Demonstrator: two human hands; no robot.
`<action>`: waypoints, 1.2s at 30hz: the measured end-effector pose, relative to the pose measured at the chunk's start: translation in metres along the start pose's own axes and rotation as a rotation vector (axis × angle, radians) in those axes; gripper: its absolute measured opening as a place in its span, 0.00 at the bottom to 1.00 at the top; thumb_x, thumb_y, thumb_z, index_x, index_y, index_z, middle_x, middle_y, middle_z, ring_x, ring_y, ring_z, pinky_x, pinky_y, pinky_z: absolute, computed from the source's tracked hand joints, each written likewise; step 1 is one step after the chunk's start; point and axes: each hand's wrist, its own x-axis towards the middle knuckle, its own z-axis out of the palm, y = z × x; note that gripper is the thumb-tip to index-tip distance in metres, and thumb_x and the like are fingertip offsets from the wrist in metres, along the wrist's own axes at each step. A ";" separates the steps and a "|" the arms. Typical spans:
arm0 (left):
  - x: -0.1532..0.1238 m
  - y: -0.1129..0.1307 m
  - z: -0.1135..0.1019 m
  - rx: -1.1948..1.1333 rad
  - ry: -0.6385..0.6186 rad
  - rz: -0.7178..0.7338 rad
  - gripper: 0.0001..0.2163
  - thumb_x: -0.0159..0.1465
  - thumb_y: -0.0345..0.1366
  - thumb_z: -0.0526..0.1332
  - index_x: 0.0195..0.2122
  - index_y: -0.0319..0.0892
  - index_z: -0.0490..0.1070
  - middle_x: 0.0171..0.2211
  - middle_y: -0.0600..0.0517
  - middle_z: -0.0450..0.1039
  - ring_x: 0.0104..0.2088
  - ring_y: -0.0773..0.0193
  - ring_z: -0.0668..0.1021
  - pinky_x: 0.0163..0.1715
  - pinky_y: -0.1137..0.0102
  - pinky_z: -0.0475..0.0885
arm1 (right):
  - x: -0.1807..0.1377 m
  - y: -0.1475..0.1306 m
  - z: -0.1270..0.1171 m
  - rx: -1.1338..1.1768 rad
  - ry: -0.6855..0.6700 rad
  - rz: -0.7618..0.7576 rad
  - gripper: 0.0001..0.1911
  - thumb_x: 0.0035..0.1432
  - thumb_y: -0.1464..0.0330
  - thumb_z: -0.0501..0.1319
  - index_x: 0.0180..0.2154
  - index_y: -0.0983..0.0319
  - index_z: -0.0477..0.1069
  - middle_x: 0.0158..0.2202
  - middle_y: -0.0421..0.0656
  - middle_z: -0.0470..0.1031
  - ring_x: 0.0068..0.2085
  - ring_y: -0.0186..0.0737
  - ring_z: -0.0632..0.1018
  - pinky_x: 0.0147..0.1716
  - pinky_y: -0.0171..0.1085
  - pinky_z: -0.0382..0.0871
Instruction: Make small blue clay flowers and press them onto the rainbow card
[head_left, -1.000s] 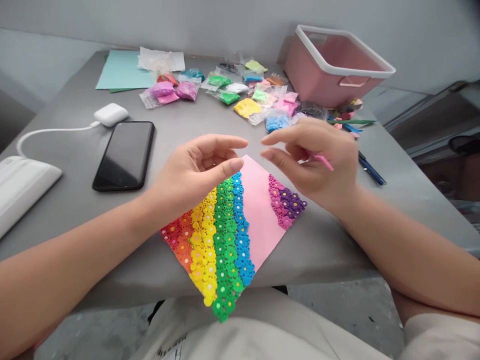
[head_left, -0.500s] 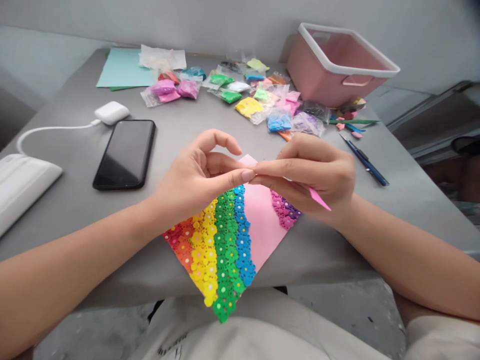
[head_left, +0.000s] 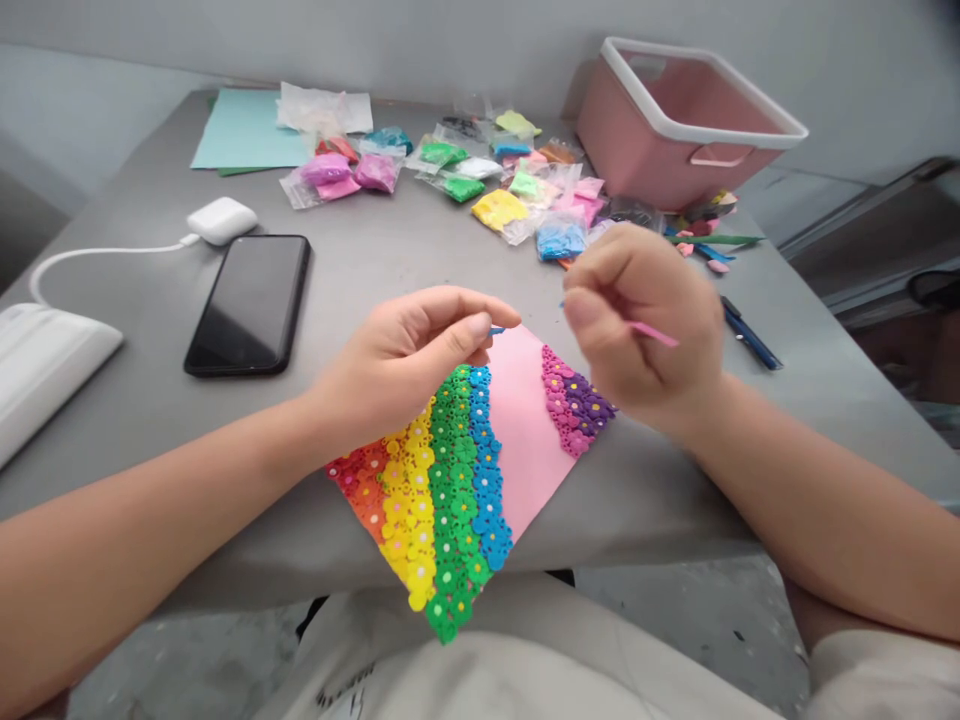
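My left hand pinches a small blue piece of clay between thumb and fingers, above the pink card. My right hand, raised to the right of it, is closed around a thin pink stick whose end sticks out by the palm. A speck of blue shows at the right fingertips; its shape is too small to tell. Beneath both hands lies the pink card, bearing bands of clay flowers in red, orange, yellow, green, blue, magenta and purple. A bare pink strip runs between the blue and magenta bands.
Several bags of coloured clay lie along the back, left of a pink bin. A dark blue craft knife rests at right, partly behind my right hand. On the left are a black phone and a white charger case.
My hands, touching at the fingertips before, have come apart. My right hand has moved up and right with the pink stick, and the blue piece in my left fingers now shows.
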 end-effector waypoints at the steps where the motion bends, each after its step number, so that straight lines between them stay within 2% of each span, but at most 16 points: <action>1: 0.000 0.000 -0.001 0.019 0.016 0.004 0.10 0.69 0.42 0.61 0.40 0.43 0.79 0.33 0.51 0.79 0.34 0.65 0.81 0.36 0.70 0.78 | 0.001 0.000 -0.002 -0.017 0.021 0.026 0.16 0.72 0.64 0.52 0.29 0.57 0.61 0.25 0.39 0.65 0.28 0.35 0.67 0.28 0.40 0.62; 3: 0.000 -0.001 -0.002 0.032 0.047 0.010 0.14 0.68 0.48 0.63 0.37 0.43 0.80 0.29 0.52 0.78 0.32 0.64 0.80 0.34 0.70 0.78 | 0.002 -0.001 -0.005 -0.047 0.033 0.039 0.19 0.72 0.61 0.54 0.27 0.57 0.60 0.23 0.38 0.63 0.27 0.35 0.66 0.27 0.40 0.60; 5: 0.001 -0.002 -0.004 0.011 0.071 0.008 0.15 0.66 0.50 0.66 0.35 0.42 0.79 0.29 0.51 0.79 0.32 0.64 0.80 0.34 0.70 0.78 | 0.002 -0.002 -0.006 -0.068 0.022 0.028 0.17 0.70 0.60 0.59 0.28 0.57 0.65 0.23 0.38 0.65 0.26 0.35 0.67 0.27 0.39 0.60; 8: 0.002 -0.005 -0.004 -0.061 0.089 0.001 0.13 0.61 0.46 0.72 0.40 0.42 0.79 0.35 0.50 0.81 0.35 0.63 0.82 0.37 0.69 0.80 | 0.002 -0.002 -0.005 -0.073 0.010 -0.007 0.07 0.67 0.63 0.63 0.34 0.56 0.73 0.27 0.39 0.71 0.26 0.33 0.69 0.26 0.38 0.64; 10: 0.003 -0.005 -0.004 -0.095 0.085 -0.011 0.15 0.59 0.43 0.73 0.44 0.42 0.79 0.37 0.50 0.82 0.37 0.63 0.83 0.39 0.69 0.80 | 0.001 0.000 -0.003 -0.071 -0.002 -0.031 0.03 0.67 0.67 0.63 0.37 0.56 0.75 0.30 0.39 0.73 0.26 0.32 0.70 0.27 0.37 0.65; 12: 0.003 -0.004 -0.003 -0.083 0.086 -0.037 0.14 0.61 0.43 0.71 0.45 0.43 0.80 0.36 0.51 0.82 0.36 0.64 0.83 0.39 0.70 0.79 | 0.000 0.003 -0.002 -0.061 -0.007 -0.058 0.05 0.67 0.67 0.62 0.36 0.56 0.76 0.29 0.39 0.73 0.27 0.32 0.72 0.28 0.37 0.67; 15: 0.002 0.000 -0.003 -0.033 0.116 -0.067 0.14 0.65 0.48 0.66 0.39 0.42 0.83 0.29 0.51 0.80 0.33 0.65 0.82 0.37 0.72 0.78 | 0.000 0.008 -0.001 -0.052 0.010 -0.102 0.10 0.67 0.61 0.64 0.32 0.57 0.74 0.24 0.38 0.70 0.25 0.33 0.71 0.26 0.36 0.67; 17: 0.001 0.002 -0.003 -0.021 0.125 -0.075 0.15 0.64 0.50 0.67 0.35 0.42 0.83 0.27 0.51 0.80 0.30 0.65 0.81 0.35 0.72 0.78 | 0.000 0.009 -0.001 -0.052 0.017 -0.125 0.10 0.65 0.61 0.66 0.31 0.57 0.73 0.24 0.37 0.71 0.24 0.32 0.70 0.25 0.36 0.66; 19: 0.000 0.003 -0.003 -0.044 0.127 -0.091 0.14 0.61 0.49 0.70 0.35 0.42 0.84 0.27 0.51 0.81 0.31 0.64 0.82 0.35 0.71 0.78 | 0.001 0.008 -0.002 -0.054 0.016 -0.132 0.06 0.64 0.64 0.66 0.33 0.57 0.74 0.26 0.38 0.74 0.25 0.32 0.72 0.25 0.35 0.67; 22: 0.000 0.003 -0.002 -0.126 0.129 -0.125 0.14 0.58 0.45 0.74 0.41 0.44 0.84 0.34 0.51 0.84 0.36 0.61 0.84 0.40 0.70 0.79 | 0.001 0.005 -0.002 -0.058 0.014 -0.133 0.03 0.65 0.70 0.63 0.37 0.57 0.75 0.30 0.39 0.78 0.29 0.33 0.77 0.28 0.35 0.70; 24: 0.001 0.002 0.000 -0.172 0.124 -0.134 0.15 0.58 0.43 0.74 0.44 0.44 0.83 0.37 0.51 0.84 0.39 0.61 0.84 0.42 0.70 0.79 | 0.001 0.004 -0.002 -0.052 0.017 -0.124 0.05 0.66 0.71 0.61 0.37 0.57 0.75 0.31 0.40 0.79 0.31 0.34 0.78 0.30 0.35 0.71; 27: 0.002 0.000 0.002 -0.214 0.118 -0.129 0.11 0.62 0.43 0.71 0.38 0.42 0.79 0.33 0.51 0.83 0.37 0.61 0.84 0.42 0.69 0.79 | 0.001 0.005 -0.002 -0.031 -0.003 -0.109 0.07 0.67 0.69 0.62 0.33 0.58 0.74 0.26 0.38 0.76 0.28 0.33 0.75 0.28 0.35 0.68; 30: 0.004 -0.002 0.003 -0.342 0.107 -0.121 0.15 0.70 0.47 0.61 0.29 0.42 0.69 0.25 0.52 0.80 0.29 0.64 0.83 0.35 0.69 0.78 | 0.000 0.006 -0.002 -0.038 -0.013 -0.096 0.08 0.64 0.67 0.66 0.31 0.58 0.73 0.23 0.37 0.73 0.24 0.31 0.71 0.24 0.34 0.65; 33: 0.005 -0.003 0.004 -0.435 0.092 -0.102 0.18 0.75 0.44 0.52 0.28 0.44 0.62 0.21 0.53 0.77 0.24 0.66 0.80 0.30 0.71 0.76 | 0.000 0.006 -0.002 -0.063 -0.028 -0.092 0.06 0.66 0.67 0.63 0.34 0.58 0.74 0.28 0.39 0.78 0.29 0.33 0.76 0.28 0.35 0.69; 36: 0.004 -0.001 0.005 -0.428 0.105 -0.072 0.13 0.72 0.37 0.59 0.29 0.44 0.61 0.24 0.55 0.79 0.26 0.68 0.81 0.32 0.74 0.75 | -0.001 0.005 -0.002 -0.068 -0.076 -0.085 0.08 0.68 0.68 0.62 0.33 0.58 0.74 0.29 0.40 0.79 0.30 0.34 0.77 0.29 0.34 0.70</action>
